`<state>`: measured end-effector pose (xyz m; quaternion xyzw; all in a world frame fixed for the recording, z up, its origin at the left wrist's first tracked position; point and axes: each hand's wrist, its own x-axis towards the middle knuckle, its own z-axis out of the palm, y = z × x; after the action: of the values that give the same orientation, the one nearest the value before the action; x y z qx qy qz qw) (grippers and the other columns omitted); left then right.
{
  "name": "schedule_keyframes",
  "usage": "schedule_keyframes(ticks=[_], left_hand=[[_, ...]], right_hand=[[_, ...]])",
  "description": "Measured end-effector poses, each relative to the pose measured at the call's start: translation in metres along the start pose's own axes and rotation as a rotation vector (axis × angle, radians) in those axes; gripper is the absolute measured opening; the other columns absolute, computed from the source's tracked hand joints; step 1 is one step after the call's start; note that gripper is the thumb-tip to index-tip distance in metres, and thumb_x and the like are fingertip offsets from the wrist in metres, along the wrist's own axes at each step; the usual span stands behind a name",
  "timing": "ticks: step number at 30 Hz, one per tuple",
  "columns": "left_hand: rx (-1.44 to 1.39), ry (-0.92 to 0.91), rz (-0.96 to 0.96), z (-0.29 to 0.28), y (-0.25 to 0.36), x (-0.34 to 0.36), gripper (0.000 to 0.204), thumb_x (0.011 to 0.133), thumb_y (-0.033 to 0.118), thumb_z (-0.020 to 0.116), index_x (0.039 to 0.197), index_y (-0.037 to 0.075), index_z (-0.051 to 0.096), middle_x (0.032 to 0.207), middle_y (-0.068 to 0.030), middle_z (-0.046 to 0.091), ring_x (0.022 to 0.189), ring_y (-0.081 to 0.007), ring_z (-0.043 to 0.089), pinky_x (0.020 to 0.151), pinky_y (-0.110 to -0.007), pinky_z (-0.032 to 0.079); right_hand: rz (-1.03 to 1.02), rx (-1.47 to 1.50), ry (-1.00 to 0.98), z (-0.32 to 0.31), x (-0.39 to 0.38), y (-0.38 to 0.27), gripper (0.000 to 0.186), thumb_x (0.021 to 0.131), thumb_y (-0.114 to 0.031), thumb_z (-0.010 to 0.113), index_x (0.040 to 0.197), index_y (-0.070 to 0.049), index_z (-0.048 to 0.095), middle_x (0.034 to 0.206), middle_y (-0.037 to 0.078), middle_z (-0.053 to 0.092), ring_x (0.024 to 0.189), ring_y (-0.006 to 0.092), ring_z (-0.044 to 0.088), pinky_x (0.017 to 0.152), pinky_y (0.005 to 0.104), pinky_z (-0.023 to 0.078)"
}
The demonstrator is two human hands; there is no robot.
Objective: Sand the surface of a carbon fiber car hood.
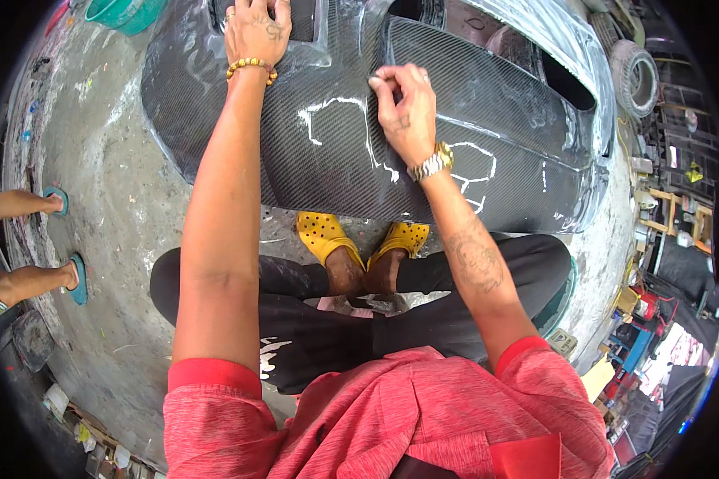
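Right hand (pixel 403 112): thumb and fingertips drawn together in a pinch, low over the panel; a small dark bit may show at the tips, but what it is cannot be told. Left hand (pixel 256 36): farther forward and to the left of the right hand, fingers bent down beside the cut-out (pixel 303 20); the tips meet the upper edge of the view, so whether they grip anything cannot be told. Black woven panel (pixel 339 132): beneath both hands, reaching out to either side of them; its near edge lies toward the wearer, just beyond the yellow clogs (pixel 323 231). The step appears to be fine fingertip work on this surface; it is probably best done with a light, even pinch, the left hand steadying the panel, and short strokes from the wrist; the metal watch (pixel 431 162), just behind the right hand, and the beaded bracelet (pixel 252 68), just behind the left, should be lifted clear, since either could scratch the finish.
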<state>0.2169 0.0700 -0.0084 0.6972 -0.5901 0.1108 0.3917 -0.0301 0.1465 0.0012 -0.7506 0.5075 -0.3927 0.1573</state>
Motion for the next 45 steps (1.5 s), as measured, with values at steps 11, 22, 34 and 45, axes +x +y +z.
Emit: schedule_keyframes(ticks=[11, 22, 34, 45], left_hand=[[-0.047, -0.056, -0.097, -0.021, 0.021, 0.0, 0.032, 0.101, 0.032, 0.058, 0.091, 0.003, 0.066, 0.102, -0.0194, 0.06, 0.099, -0.0406, 0.058, 0.089, -0.051, 0.047], [-0.039, -0.055, -0.104, -0.02, 0.021, -0.001, 0.032, 0.101, 0.033, 0.058, 0.092, 0.003, 0.067, 0.102, -0.0196, 0.06, 0.1, -0.0403, 0.058, 0.089, -0.051, 0.048], [-0.054, -0.073, -0.132, -0.018, 0.021, -0.002, 0.033, 0.102, 0.034, 0.058, 0.093, 0.003, 0.067, 0.104, -0.0195, 0.061, 0.102, -0.041, 0.058, 0.09, -0.051, 0.048], [-0.004, -0.053, -0.096, -0.017, 0.02, -0.001, 0.035, 0.102, 0.035, 0.057, 0.092, 0.002, 0.066, 0.104, -0.0202, 0.06, 0.102, -0.0417, 0.058, 0.091, -0.052, 0.048]], right_hand=[[0.278, 0.197, -0.212, -0.024, 0.009, 0.007, 0.021, 0.087, -0.016, 0.08, 0.097, 0.002, 0.075, 0.072, 0.008, 0.071, 0.064, 0.0116, 0.063, 0.063, 0.029, 0.052], [0.2, 0.138, -0.112, -0.016, 0.011, -0.004, 0.018, 0.084, -0.016, 0.08, 0.09, 0.0, 0.074, 0.072, 0.011, 0.072, 0.061, 0.018, 0.065, 0.063, 0.0335, 0.052], [0.089, 0.166, -0.027, -0.006, 0.002, 0.002, 0.015, 0.087, -0.012, 0.078, 0.088, 0.001, 0.07, 0.07, 0.004, 0.064, 0.06, 0.0101, 0.057, 0.059, 0.0287, 0.048], [-0.005, 0.113, 0.013, -0.007, -0.007, 0.006, 0.014, 0.087, -0.008, 0.077, 0.086, 0.002, 0.067, 0.074, 0.007, 0.063, 0.06, 0.0141, 0.057, 0.059, 0.0297, 0.048]])
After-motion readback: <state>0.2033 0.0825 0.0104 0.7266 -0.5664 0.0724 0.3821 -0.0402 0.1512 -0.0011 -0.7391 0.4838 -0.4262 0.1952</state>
